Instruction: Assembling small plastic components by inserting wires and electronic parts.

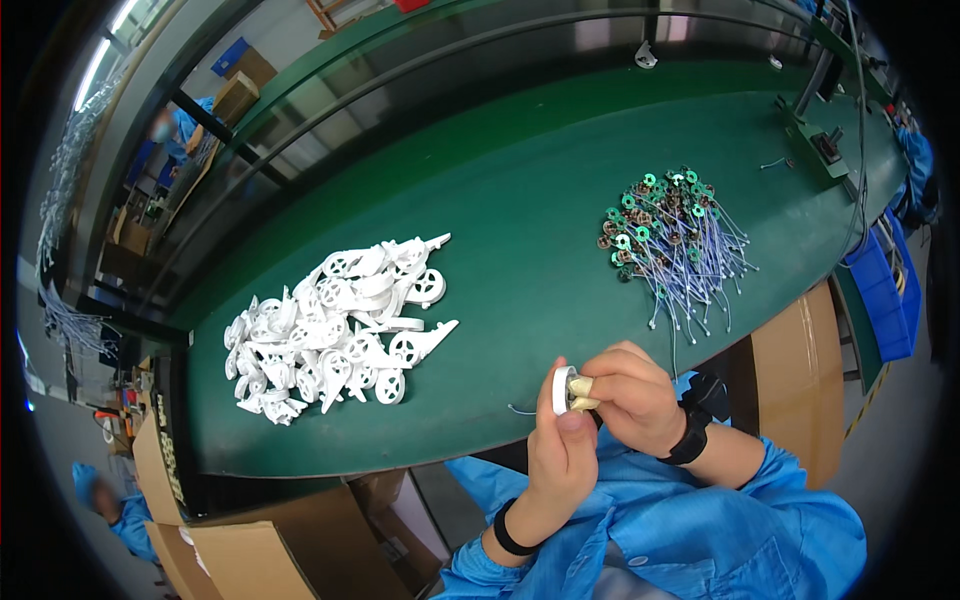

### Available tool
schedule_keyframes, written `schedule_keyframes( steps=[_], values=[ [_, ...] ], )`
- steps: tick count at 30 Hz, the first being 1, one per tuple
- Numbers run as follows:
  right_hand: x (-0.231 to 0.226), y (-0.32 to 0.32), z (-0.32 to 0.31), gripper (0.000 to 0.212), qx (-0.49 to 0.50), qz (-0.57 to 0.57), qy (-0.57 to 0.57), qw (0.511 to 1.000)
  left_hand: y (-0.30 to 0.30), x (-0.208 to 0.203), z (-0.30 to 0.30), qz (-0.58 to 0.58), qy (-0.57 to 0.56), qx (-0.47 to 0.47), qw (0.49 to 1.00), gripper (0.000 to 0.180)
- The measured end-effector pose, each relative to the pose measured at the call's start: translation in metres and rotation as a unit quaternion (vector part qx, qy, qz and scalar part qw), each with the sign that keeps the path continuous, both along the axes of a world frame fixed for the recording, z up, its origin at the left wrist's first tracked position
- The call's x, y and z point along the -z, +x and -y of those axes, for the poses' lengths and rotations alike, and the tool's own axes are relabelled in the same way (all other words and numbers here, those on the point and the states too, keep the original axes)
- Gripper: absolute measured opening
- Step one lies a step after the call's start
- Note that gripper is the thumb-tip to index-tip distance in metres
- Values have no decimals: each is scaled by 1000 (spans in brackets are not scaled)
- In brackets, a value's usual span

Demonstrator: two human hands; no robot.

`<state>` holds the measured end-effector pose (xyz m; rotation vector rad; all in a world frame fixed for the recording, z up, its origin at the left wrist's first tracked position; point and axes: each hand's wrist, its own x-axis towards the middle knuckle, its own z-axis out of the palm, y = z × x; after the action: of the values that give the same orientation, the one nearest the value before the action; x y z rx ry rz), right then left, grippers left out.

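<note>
Near the table's front edge, my left hand (pixel 562 450) is closed on a white round plastic housing (pixel 563 390), thumb and fingers at its rim. My right hand (pixel 635 400) wears pale yellow finger cots (pixel 581 388) on its fingertips. Those tips are pinched together at the housing's right-facing side, touching it. Whatever small piece lies between them is hidden. A thin pale wire (pixel 521 410) shows just left of my left hand; where it leads, I cannot tell.
On the green table (pixel 510 220), white plastic housings (pixel 335 320) are heaped at left. Small green and copper-coloured round parts with pale wires (pixel 680 235) lie piled at right. A metal stand (pixel 820 140) stands far right. Cardboard boxes (pixel 250 560) sit below the edge. Other people are farther off.
</note>
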<state>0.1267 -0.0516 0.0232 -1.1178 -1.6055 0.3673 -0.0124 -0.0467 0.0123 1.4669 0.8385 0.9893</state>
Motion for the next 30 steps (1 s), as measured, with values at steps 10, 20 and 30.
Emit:
schedule_keyframes(
  steps=[10, 20, 30],
  values=[
    [-1, 7, -6, 24, -65, 0, -26, 998, 1, 4, 4, -125, 89, -24, 988, 55],
    [-27, 7, 3, 22, -53, -67, -126, 988, -13, -24, -13, 162, -278, 75, 944, 66],
    [-32, 4, -7, 20, -45, 122, -48, 990, -11, -25, -7, 136, -280, 51, 949, 68]
  ],
)
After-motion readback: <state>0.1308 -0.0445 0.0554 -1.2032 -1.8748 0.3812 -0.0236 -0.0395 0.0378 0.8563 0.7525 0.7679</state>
